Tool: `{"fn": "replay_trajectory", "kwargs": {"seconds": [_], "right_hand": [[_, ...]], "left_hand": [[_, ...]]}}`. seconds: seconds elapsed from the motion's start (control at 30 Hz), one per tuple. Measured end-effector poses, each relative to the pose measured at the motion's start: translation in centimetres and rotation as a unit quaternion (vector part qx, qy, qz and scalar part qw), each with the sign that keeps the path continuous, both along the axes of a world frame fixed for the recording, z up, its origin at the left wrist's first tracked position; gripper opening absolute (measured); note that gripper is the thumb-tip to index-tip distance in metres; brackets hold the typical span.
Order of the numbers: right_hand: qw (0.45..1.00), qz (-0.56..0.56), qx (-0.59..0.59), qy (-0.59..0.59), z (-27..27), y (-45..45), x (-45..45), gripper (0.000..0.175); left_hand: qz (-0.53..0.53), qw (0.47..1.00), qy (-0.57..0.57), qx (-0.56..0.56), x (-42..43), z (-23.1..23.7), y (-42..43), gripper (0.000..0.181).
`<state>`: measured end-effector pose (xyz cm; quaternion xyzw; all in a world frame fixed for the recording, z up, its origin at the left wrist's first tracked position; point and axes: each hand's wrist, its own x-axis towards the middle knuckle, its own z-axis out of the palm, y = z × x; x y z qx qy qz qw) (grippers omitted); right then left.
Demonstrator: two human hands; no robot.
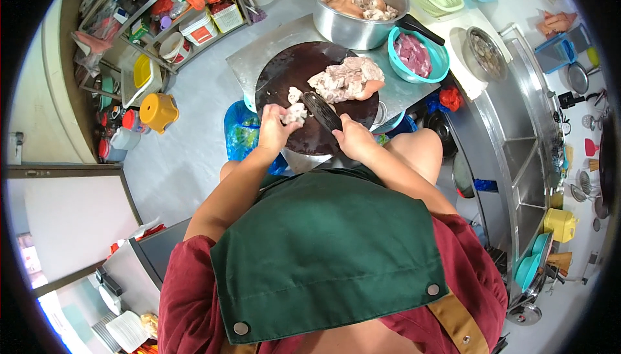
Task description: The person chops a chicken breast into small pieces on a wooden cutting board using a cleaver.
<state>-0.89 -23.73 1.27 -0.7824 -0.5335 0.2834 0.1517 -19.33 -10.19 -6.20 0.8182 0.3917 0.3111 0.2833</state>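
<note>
On a round dark chopping board (286, 70) lies a large piece of pale cooked meat (345, 80) with a strip of skin at its right end. My left hand (273, 127) grips a small whitish chunk of meat (296, 113) near the board's left front edge. Just beyond it sits another small bit of meat (294, 94). My right hand (355, 136) is closed around a knife (321, 109), whose dark, streaked blade points away to the left between the chunk and the large piece. The handle is hidden in my fingers.
Behind the board, a metal pot (359, 31) holds more cooked meat. To its right stands a turquoise basin (439, 65) of raw red meat. Blue plastic bags (237, 133) hang at the board's left. A yellow stool (157, 112) and a loaded shelf rack (204, 46) are farther left.
</note>
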Motion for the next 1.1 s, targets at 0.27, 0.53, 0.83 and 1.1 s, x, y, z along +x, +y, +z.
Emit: {"fn": "replay_trajectory", "kwargs": {"seconds": [0.27,0.53,0.83,1.1], "right_hand": [[0.996,0.060,0.059,-0.034,1.8,0.0,-1.6,0.026],[0.991,0.116,0.019,-0.071,1.9,-0.3,-1.9,0.024],[0.982,0.158,-0.011,-0.104,3.0,2.6,-2.2,0.016],[0.980,0.153,0.012,-0.128,1.0,6.4,-3.1,0.025]], "left_hand": [[-0.055,0.997,-0.044,-0.026,-1.9,-1.0,-0.8,0.023],[-0.009,0.994,-0.020,-0.106,-1.1,1.1,-1.6,0.024],[-0.023,0.993,-0.055,-0.106,-0.5,0.3,-0.8,0.018],[-0.044,0.995,-0.043,-0.073,0.3,-0.3,-0.3,0.015]]}}
